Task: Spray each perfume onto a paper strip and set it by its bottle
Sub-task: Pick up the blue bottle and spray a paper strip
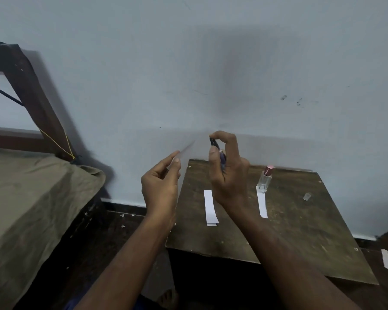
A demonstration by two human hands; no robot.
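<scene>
My right hand [227,173] grips a small dark blue perfume bottle [222,157] above the table's back left corner, with the index finger curled over its black spray head [213,142]. My left hand [160,180] pinches a white paper strip [186,149] that points up and right toward the spray head; the strip is blurred. A clear glass perfume bottle [264,179] with a pink top stands upright on the wooden table [300,231], and a paper strip [262,204] lies just in front of it. A small stack of paper strips [210,208] lies left of that.
A small clear cap [307,196] lies on the table right of the glass bottle. Another paper strip [386,259] lies on a dark surface at the far right. A bed with an olive sheet [31,209] and a wooden frame [31,92] fills the left. The wall is close behind.
</scene>
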